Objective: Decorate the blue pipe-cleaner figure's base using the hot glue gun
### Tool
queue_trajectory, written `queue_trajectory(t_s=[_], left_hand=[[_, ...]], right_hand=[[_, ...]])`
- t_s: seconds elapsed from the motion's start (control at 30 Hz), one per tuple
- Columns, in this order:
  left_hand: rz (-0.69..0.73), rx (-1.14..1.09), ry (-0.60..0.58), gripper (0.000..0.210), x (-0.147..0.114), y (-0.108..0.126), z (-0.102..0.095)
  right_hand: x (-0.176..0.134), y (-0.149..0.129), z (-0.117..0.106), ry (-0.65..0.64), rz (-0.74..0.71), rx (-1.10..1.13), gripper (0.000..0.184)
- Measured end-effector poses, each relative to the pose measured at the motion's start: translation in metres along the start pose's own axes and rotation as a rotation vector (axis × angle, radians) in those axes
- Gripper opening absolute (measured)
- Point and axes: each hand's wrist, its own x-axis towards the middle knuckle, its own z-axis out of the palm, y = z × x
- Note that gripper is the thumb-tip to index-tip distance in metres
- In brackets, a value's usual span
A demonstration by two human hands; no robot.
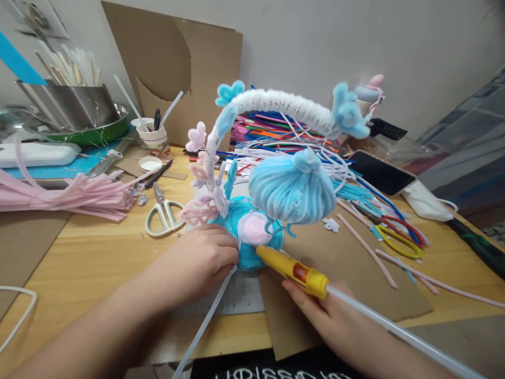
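In my right hand (331, 310) is a yellow hot glue gun (282, 263) with a long translucent glue stick (386, 326) running out of its back. Its nozzle points at the pink-white round pad on a blue fuzzy base (252, 259) and is at or very near the pad's edge. My left hand (211, 252) is closed against the base's left side, and a second translucent stick (209, 310) comes from its fingertips. A white wrapped arch (284, 102) with blue and pink pipe-cleaner flowers rises from the base. A blue pleated shell shape (294, 189) stands above the pad.
Green-handled scissors (163, 218) and pink pipe cleaners (67, 195) lie left. Yellow-and-red-handled pliers (398, 239), a phone (381, 171) and loose pink stems lie right. Behind are piled coloured pipe cleaners (272, 131), a paper cup (154, 139) and a cardboard sheet (213, 58).
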Motion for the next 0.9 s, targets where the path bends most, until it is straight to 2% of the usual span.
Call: queue_trajectory(t_s=[0.53,0.9], left_hand=[[0.036,0.041,0.055,0.020,0.000,-0.001,0.003],[0.049,0.082,0.045,0.021,0.000,-0.003,0.004]], right_hand=[[-0.007,0.017,-0.006,0.035,0.069,0.026,0.028],[-0.008,0.021,-0.012,-0.024,0.136,0.073,0.034]])
